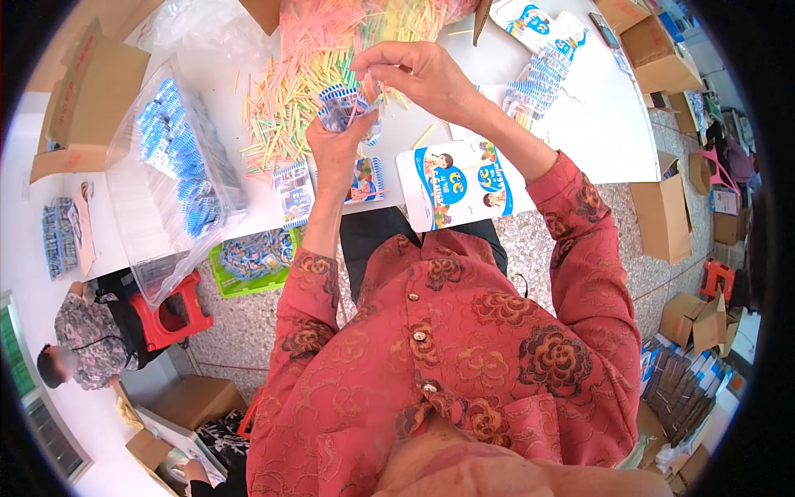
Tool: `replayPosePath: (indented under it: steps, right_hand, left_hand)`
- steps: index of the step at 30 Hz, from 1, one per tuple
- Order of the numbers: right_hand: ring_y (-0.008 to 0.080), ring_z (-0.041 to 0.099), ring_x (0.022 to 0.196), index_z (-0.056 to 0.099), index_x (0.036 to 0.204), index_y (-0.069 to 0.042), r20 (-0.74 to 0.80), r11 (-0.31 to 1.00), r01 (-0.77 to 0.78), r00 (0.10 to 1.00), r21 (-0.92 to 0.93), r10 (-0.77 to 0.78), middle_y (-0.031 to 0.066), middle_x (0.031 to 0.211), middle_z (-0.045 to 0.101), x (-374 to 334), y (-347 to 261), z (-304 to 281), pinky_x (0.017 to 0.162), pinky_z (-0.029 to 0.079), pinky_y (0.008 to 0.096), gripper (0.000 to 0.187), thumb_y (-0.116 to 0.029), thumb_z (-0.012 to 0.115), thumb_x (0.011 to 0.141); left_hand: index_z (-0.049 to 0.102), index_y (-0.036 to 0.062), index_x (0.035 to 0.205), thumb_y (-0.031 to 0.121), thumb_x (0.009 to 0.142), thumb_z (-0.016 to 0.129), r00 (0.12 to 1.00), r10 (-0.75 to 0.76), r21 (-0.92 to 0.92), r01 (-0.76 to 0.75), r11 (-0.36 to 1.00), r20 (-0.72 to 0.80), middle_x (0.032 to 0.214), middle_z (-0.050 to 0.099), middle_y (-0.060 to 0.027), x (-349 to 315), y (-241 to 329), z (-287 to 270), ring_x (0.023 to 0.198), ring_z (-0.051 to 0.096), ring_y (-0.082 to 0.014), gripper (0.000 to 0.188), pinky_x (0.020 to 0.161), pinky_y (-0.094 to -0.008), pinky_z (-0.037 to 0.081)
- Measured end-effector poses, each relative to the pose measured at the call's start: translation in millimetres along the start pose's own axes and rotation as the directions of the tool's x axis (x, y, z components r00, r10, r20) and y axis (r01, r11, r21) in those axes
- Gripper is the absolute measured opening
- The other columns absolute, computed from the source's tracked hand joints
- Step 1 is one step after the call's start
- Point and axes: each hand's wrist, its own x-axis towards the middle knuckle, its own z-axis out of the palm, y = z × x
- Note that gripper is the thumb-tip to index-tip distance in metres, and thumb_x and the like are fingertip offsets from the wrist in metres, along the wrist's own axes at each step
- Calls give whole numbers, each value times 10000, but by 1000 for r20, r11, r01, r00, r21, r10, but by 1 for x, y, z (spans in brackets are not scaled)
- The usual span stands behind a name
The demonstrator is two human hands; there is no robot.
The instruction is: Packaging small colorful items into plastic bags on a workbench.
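My left hand [338,153] is closed round a small blue-and-white striped plastic packet [338,106], held upright above the table. Just over the packet's top, my right hand [422,79] has its thumb and fingertips pinched together. Something pale and pinkish shows below those fingertips, too small to name. Behind both hands spreads a heap of thin pink, yellow and green sticks [290,108]. Similar packets lie flat near the table edge, a white one [293,192] beside my left wrist and a blue one [366,180] partly behind it.
A clear plastic bin [132,224] of packets [178,157] stands left, beside an open cardboard box [91,99]. A printed card sheet [455,186] overhangs the front edge. More packets [538,83] lie right. Below are a green basket [252,286] and red stool [178,311]. Another person [91,340] sits left.
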Motion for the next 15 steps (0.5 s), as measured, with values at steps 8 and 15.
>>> replayPosePath:
  steps: [8, 15]
  right_hand:
    - [91, 550, 666, 579, 1057, -46, -170, 979, 8, 984, -204, -44, 44, 747, 596, -16, 2, 7, 604, 457, 260, 214, -122, 567, 857]
    - [255, 604, 785, 586, 903, -70, 293, 882, 187, 954, -433, -58, 82, 854, 581, -65, 11, 79, 628, 494, 386, 174, -177, 620, 769]
  left_hand:
    - [650, 3, 882, 8, 711, 720, 998, 43, -8, -43, 999, -44, 799, 641, -15, 2, 13, -15, 648, 568, -68, 185, 611, -221, 462]
    - [651, 15, 893, 1, 703, 738, 990, 96, -39, -101, 994, -105, 822, 644, -12, -2, 12, -35, 719, 576, -66, 210, 667, -218, 467]
